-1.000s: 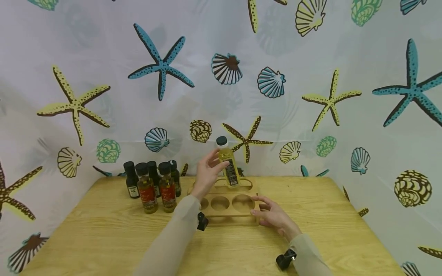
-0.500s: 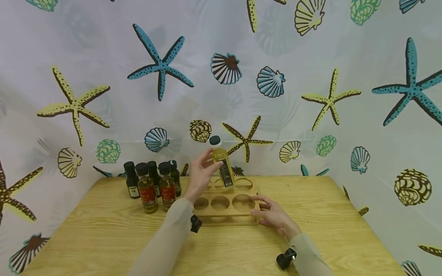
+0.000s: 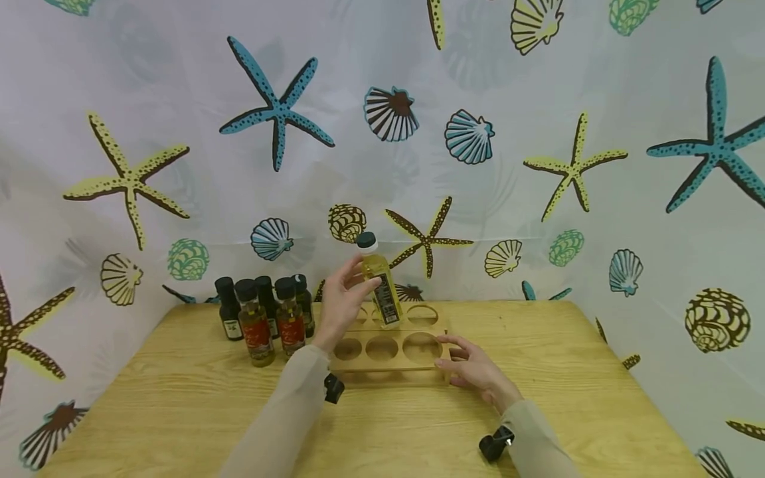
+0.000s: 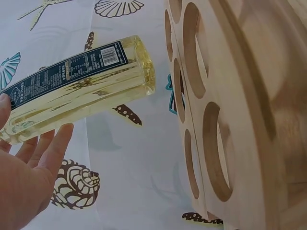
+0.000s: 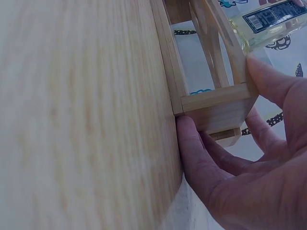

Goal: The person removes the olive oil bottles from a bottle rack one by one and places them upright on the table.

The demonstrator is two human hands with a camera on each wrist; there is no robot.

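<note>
My left hand [image 3: 343,299] grips a clear bottle of yellow oil [image 3: 384,287] with a dark green cap and a dark label. The bottle leans, cap toward the left, with its base over the back row of a wooden bottle rack [image 3: 382,365]. In the left wrist view the base of the oil bottle [image 4: 110,84] stands apart from the round holes of the rack [image 4: 256,120]. My right hand [image 3: 475,368] holds the rack's right end. Its thumb is at the upper edge and other fingers lie along the end piece [image 5: 218,112], low by the tabletop.
Left of the rack stand several black-capped bottles, among them a red-labelled bottle [image 3: 257,332] and a dark bottle [image 3: 229,309]. All are on the wooden table [image 3: 179,398]. A white cloth [image 3: 418,186] printed with starfish and shells hangs behind and at both sides.
My left hand has carried the oil bottle a little to the left over the rack, uncovering the back right hole. My right hand and the rack stay where they were.
</note>
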